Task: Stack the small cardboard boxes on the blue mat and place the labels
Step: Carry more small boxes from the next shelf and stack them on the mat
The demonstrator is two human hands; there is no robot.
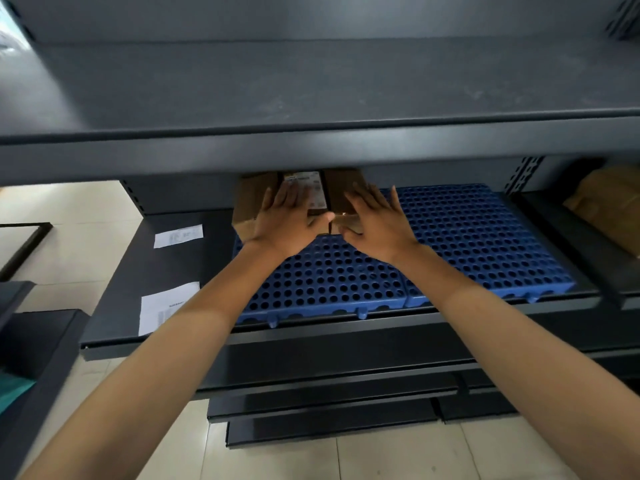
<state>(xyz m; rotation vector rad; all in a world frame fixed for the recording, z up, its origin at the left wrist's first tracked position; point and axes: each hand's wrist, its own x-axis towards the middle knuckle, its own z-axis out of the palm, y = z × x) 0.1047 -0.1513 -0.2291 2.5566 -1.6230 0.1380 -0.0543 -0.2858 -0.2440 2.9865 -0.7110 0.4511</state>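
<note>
A small brown cardboard box (pixel 249 199) with a white printed label on top sits at the back left of the blue perforated mat (pixel 467 237) on the lower shelf. My left hand (pixel 289 223) lies flat on the box top with fingers spread, partly covering the label. My right hand (pixel 375 225) rests flat on the box's right side, fingers apart. The upper shelf hides the box's far edge. Two white paper labels lie on the dark shelf left of the mat, one (pixel 178 235) further back and one (pixel 166 306) near the front edge.
A dark grey upper shelf (pixel 311 140) overhangs the work area closely. A brown paper package (pixel 609 209) lies on the neighbouring shelf at right. Dark metal shelf parts (pixel 329 424) lie on the tiled floor below. A perforated upright stands at the right rear.
</note>
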